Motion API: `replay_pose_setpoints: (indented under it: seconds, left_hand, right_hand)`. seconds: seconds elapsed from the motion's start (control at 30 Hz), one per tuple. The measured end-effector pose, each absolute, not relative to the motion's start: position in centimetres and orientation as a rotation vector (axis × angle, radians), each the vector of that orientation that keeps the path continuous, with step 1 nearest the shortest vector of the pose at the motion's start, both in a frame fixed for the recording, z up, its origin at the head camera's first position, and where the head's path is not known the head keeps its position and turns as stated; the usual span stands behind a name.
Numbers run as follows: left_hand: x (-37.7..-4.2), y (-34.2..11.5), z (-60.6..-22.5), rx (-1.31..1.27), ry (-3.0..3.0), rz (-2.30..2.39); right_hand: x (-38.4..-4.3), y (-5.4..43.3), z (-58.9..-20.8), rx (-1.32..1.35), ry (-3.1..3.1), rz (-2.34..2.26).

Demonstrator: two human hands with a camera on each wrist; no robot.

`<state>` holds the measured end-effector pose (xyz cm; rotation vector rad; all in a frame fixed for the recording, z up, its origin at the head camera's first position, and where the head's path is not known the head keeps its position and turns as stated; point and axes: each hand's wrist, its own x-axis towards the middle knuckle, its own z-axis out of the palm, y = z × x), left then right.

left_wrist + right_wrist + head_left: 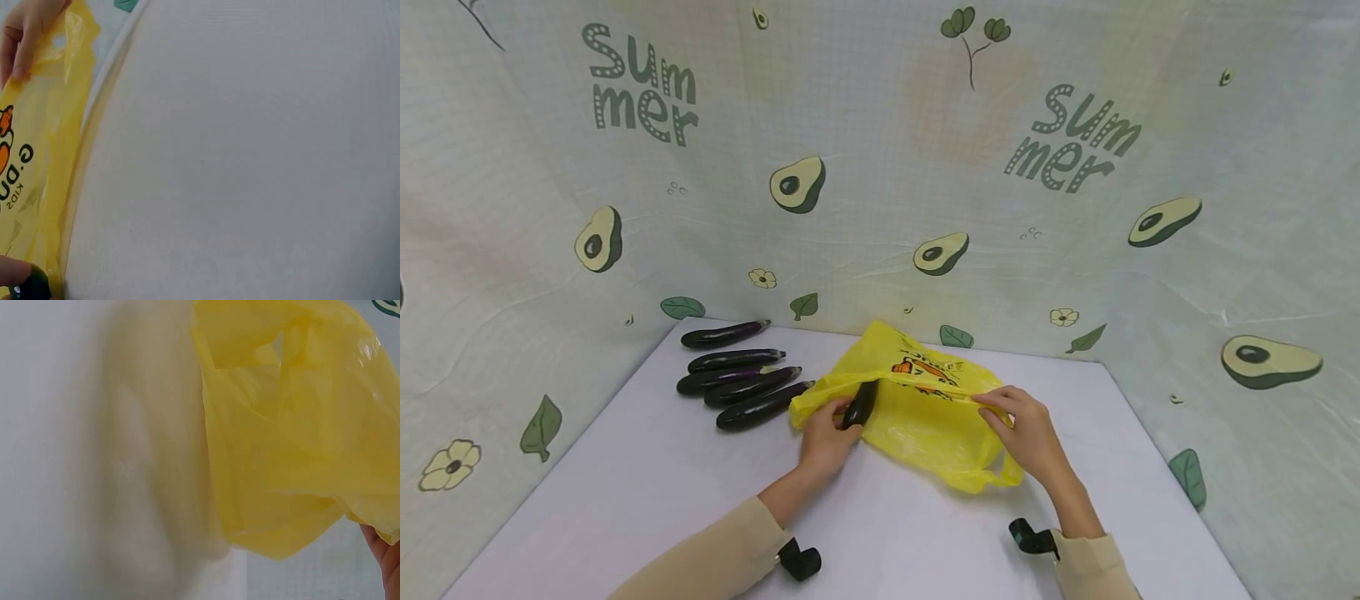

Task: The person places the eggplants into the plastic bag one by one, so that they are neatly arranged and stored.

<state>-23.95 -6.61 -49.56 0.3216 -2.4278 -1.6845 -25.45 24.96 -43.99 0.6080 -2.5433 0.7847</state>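
Observation:
My left hand grips a dark eggplant near its lower end. The far end of that eggplant goes into the mouth of a yellow plastic bag printed with an orange cartoon figure. On the bag's right side, my right hand pinches the edge between thumb and fingers and holds it up. In the left wrist view, the eggplant's rounded end shows under the thumb, beside the bag's printed side. The right wrist view is filled mostly by the bag, with fingertips at its lower right edge.
Several eggplants lie in a loose group left of the bag, with one eggplant farther back. They rest on a white table. Patterned cloth hangs behind and at both sides of the table.

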Motion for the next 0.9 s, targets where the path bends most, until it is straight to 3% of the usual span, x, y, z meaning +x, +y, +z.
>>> replay_pose_setpoints:
  seconds: [0.37, 0.9]
  left_hand:
    - [-24.1, -5.3, -49.8, 0.511, -2.248, -1.751]
    - [-25.4, -4.9, -49.5, 0.45, -2.267, -1.64]
  right_hand:
    - [-25.5, 25.0, -44.1, 0.621, -2.532, 0.775]
    - [-25.6, 24.8, -44.0, 0.637, -2.533, 0.776]
